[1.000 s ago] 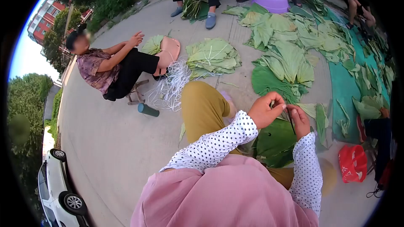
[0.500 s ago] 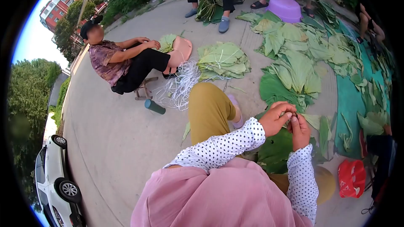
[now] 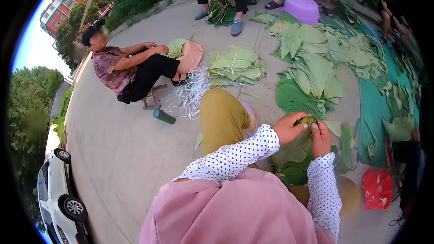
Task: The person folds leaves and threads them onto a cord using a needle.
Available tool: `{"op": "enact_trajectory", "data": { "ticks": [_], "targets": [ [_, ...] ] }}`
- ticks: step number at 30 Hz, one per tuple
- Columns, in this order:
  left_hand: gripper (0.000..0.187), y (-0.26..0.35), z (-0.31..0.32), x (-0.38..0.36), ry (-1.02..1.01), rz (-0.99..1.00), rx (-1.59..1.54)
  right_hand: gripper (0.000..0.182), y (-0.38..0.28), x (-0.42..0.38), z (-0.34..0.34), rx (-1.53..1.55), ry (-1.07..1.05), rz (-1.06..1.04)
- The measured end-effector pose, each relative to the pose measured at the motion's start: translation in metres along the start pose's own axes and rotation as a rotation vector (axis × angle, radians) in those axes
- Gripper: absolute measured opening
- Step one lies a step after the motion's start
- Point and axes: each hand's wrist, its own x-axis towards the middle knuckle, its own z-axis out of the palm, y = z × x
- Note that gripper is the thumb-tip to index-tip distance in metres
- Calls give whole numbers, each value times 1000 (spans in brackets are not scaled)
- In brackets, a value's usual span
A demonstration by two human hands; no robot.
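Note:
My left hand (image 3: 290,128) and my right hand (image 3: 321,138) meet above my lap, fingers closed. Between them they pinch the gathered top of a large green lotus leaf (image 3: 296,148), which hangs down in folds. Darker leaves (image 3: 294,171) lie below it across my lap, partly hidden by the held one. Just beyond my hands, a pile of pale green folded leaves (image 3: 318,77) rests on a broad dark leaf (image 3: 291,95) on the ground.
A seated person (image 3: 122,63) is at the left, near white strings (image 3: 194,88) and a tied leaf stack (image 3: 237,65). A dark green bottle (image 3: 163,116) stands nearby. Farther off are a purple basin (image 3: 301,9) and other seated people. A red bag (image 3: 377,189) sits right, by a green sheet (image 3: 374,104).
A folded lotus leaf now hangs from my fingers, where earlier only the fingertips met over the leaves on my lap. My left hand has shifted slightly left and my view has turned a little.

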Motion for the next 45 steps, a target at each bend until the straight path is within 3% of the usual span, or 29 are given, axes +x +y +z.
{"op": "enact_trajectory", "data": {
  "ticks": [1, 2, 3, 4, 6, 10, 12, 20, 29, 31, 45],
  "targets": [
    [35, -10, -1, 3, 42, 140, 90, 15, -2, 1, -4, -239, 1, -107],
    [33, -10, -2, 3, 66, 168, 86, 17, -2, 0, 2, -194, 50, -201],
    [31, -9, -3, 4, 133, 145, 100, 20, -18, -5, 8, -99, 87, -73],
    [30, -16, -4, 7, 196, 103, 70, 22, -14, -2, 6, -192, 133, -232],
    [27, -11, -9, 12, 226, -4, -271, 22, -19, -1, 0, -348, 163, -274],
    [30, -18, -16, 17, 306, -105, -439, 19, -9, 0, 0, -100, 216, -122],
    [30, -20, -14, 16, 294, -112, -429, 14, -10, -1, -1, -172, 70, -14],
    [32, -19, 1, 10, 225, -198, -324, 12, -10, -3, 8, -73, 81, 30],
    [33, -20, 5, 9, 214, -231, -357, 10, -5, -4, 5, -85, 13, -32],
    [33, -20, 6, 8, 210, -240, -371, 10, 1, -4, 6, -144, -3, -133],
    [34, -26, 7, 7, 207, -244, -426, 10, 8, -5, 5, -152, -2, -92]
  ]
}}
